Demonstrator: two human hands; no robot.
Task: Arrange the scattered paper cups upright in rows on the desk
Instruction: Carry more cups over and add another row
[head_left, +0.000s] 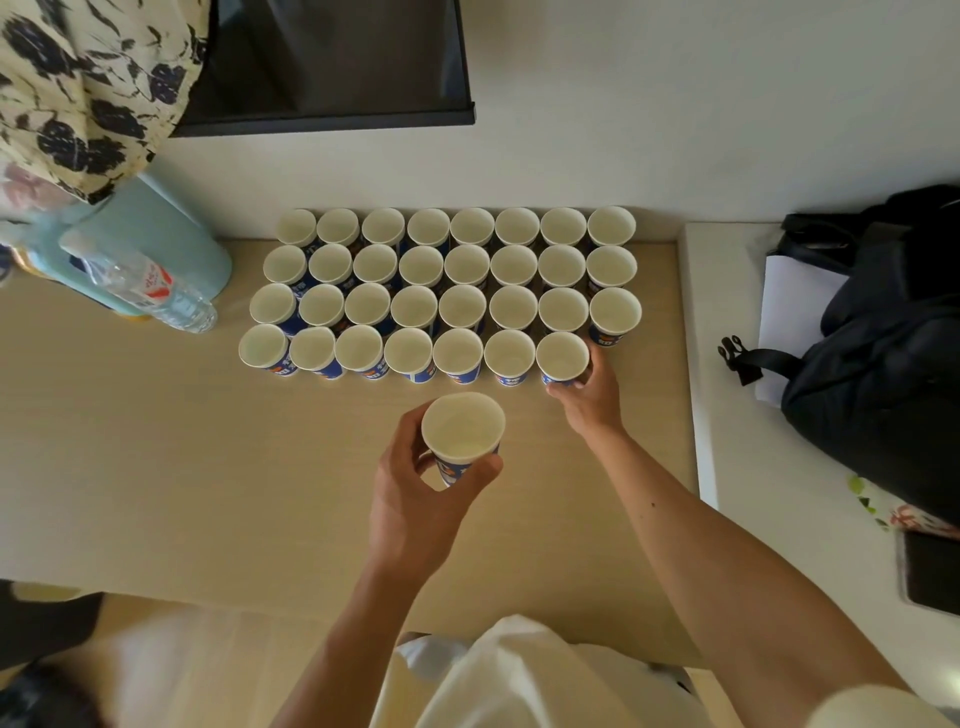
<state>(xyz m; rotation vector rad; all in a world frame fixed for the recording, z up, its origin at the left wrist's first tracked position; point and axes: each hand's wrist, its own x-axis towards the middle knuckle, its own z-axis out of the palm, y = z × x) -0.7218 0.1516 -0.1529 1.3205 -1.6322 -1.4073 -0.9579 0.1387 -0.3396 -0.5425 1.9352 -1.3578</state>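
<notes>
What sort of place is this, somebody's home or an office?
Probably a bedroom or dorm room, though I can't be sure: a light wooden desk against a plain wall, a dark screen above it, a black bag alongside, and a water bottle lying on the desk.

Back-row cups (467, 267) hide their printed sides behind neighbours; the black bag (878, 374) runs off the right edge.
</notes>
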